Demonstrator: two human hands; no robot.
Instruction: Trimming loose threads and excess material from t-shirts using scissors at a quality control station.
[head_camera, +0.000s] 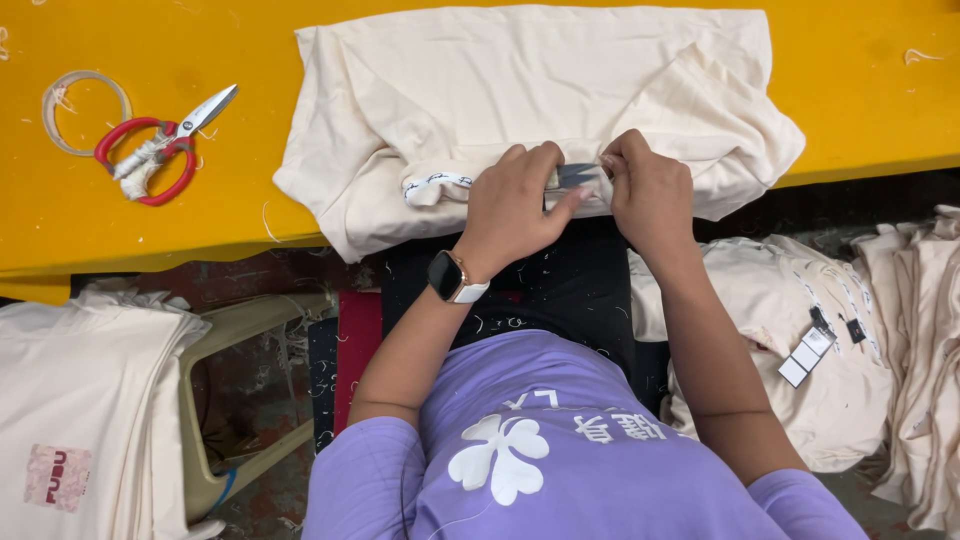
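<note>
A cream garment (520, 90) lies folded on the yellow table (150, 230), its near edge hanging over the front. My left hand (515, 205) and my right hand (650, 190) pinch the garment's neckline close together, with a small grey label (578, 177) between the fingertips. A printed neck tape (435, 183) shows just left of my left hand. A smartwatch (452, 277) with a white strap is on my left wrist.
Red-handled scissors (160, 150) and a clear tape ring (85, 110) lie at the table's left. Stacks of cream garments sit at lower left (80, 400) and at right (800, 340), one with hang tags (812, 348). A beige plastic stool (240, 330) stands below the table.
</note>
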